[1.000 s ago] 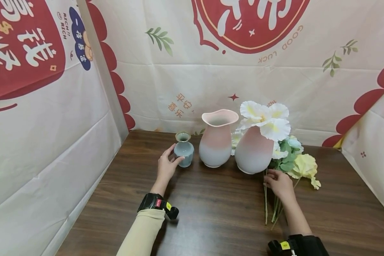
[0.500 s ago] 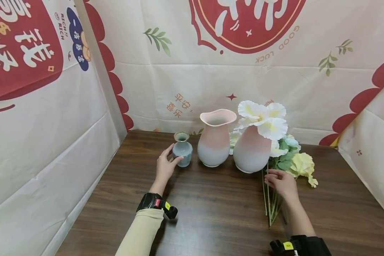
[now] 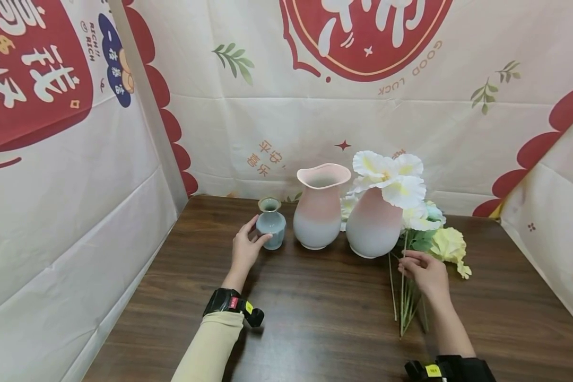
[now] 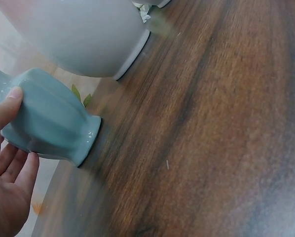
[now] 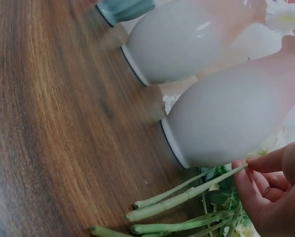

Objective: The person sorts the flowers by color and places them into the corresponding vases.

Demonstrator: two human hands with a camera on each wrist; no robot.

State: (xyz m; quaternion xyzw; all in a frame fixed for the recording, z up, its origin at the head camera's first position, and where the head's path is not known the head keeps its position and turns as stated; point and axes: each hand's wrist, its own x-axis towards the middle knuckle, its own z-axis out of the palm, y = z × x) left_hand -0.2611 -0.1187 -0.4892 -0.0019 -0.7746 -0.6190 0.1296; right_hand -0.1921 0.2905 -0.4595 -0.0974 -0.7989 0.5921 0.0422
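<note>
My left hand [image 3: 246, 250] holds the small blue-green vase [image 3: 271, 229] at the left, which stands upright on the table. In the left wrist view, the thumb lies on one side of that vase and the fingertips on the other. My right hand [image 3: 428, 277] pinches a green flower stem [image 5: 187, 198] between thumb and fingers, beside the right-hand pink-and-white vase [image 3: 374, 231]. Its white flower [image 3: 421, 218] seems to be the one just above the hand. More stems [image 5: 174, 228] lie under and beside the hand, partly hidden by it.
Another pink-and-white vase [image 3: 317, 217] stands between the small vase and the right-hand one. A large white flower [image 3: 391, 178] shows at the right vase's mouth. A yellow flower [image 3: 449, 245] lies to the right on the wooden table [image 3: 315, 318]. Printed cloth [image 3: 267, 122] hangs behind.
My right hand has shifted slightly right relative to the vases, and the pinched stem has separated from the others, its white flower rising a little. The left hand stays on the small vase.
</note>
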